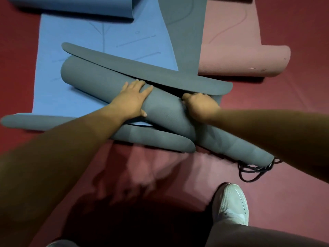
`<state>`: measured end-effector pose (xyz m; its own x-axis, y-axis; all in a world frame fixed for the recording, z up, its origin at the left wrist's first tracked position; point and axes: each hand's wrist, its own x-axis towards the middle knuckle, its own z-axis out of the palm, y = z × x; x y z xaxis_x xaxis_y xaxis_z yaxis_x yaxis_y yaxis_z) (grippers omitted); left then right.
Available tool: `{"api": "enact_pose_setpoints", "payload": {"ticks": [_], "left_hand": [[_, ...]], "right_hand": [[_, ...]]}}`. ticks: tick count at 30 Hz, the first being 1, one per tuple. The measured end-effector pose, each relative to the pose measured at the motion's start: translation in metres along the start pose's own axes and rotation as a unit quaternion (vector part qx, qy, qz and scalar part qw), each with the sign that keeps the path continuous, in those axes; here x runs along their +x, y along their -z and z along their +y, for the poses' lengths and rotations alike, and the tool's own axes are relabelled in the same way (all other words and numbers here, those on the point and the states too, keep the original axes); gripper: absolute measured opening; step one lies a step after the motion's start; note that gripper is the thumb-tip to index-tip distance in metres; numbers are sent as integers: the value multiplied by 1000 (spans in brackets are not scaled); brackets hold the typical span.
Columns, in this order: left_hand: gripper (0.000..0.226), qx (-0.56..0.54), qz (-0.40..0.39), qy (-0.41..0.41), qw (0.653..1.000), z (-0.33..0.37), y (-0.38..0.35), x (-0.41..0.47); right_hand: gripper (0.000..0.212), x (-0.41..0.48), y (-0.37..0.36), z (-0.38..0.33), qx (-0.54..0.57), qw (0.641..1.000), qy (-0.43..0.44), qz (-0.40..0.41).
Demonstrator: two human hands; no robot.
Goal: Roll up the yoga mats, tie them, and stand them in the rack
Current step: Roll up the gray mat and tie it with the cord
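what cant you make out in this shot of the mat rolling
1. Rack: nowhere in the head view, outside the frame.
2. Right hand: fingertips hidden in the gap under the grey mat's loose flap, so its grip is unclear.
3. Black cord: partly behind the grey mat's rolled end; tied or loose, unclear.
4. Far blue mat: cut off by the top edge.

Matt, finely textured foam grey mat (110, 81); smooth red floor (293, 175)

grey-blue rolled mat (106, 81); light blue mat (74, 47), faint line pattern | dusty pink mat (231, 50); maroon floor (293, 24); black cord (256, 170)
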<state>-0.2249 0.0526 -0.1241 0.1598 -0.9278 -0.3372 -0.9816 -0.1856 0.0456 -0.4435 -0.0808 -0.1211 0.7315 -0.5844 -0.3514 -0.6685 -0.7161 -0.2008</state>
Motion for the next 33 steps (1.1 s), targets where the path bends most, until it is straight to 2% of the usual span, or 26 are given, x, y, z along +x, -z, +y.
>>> {"api": "enact_pose_setpoints", "payload": {"ticks": [1,4,5,7,10,12,15,18,21,23,25,27,28,29,31,33], "left_hand": [[105,1,-21,6,1000,0,5,5],[103,25,-49,11,998,1,9,12],[102,30,-50,15,998,2,8,13],[98,30,-44,21,998,5,8,15],[93,5,-18,15,1000,12,11,16],[102,-8,1,-9,1000,15,12,14],[114,8,1,-83,996,18,11,1],[106,56,5,-134,989,23,-2,-8],[103,33,-21,-103,994,30,-7,-4],[99,12,-39,-88,995,33,-4,2],[96,-3,-35,-79,996,35,-3,2],[93,-7,10,-69,998,36,-5,-2],[92,4,40,-65,997,38,-5,-4],[91,21,62,-63,996,40,-5,-5],[88,46,72,-58,995,45,-4,-4],[83,47,67,-48,995,50,-3,-2]], "right_hand": [[44,-7,-10,-9,-22,1000,10,14],[117,-20,-31,-27,-100,995,5,-9],[132,-19,-32,-26,-124,992,4,-24],[139,-8,-25,-19,-109,993,0,-47],[126,9,-4,-6,-33,997,12,-73],[112,10,2,1,2,996,21,-90],[97,-6,-8,0,66,985,32,-159],[103,-17,-19,-6,100,976,33,-190],[107,-13,-7,-10,87,974,11,-210],[98,-14,1,-15,-16,984,22,-174],[81,-20,7,-21,-104,991,54,-68],[57,-22,16,-21,-126,988,59,69],[52,-19,20,-19,-150,981,49,113],[55,-15,24,-16,-177,977,27,117],[64,-6,29,-9,-145,987,-54,37],[52,0,29,-2,-90,990,-97,-56]]}}
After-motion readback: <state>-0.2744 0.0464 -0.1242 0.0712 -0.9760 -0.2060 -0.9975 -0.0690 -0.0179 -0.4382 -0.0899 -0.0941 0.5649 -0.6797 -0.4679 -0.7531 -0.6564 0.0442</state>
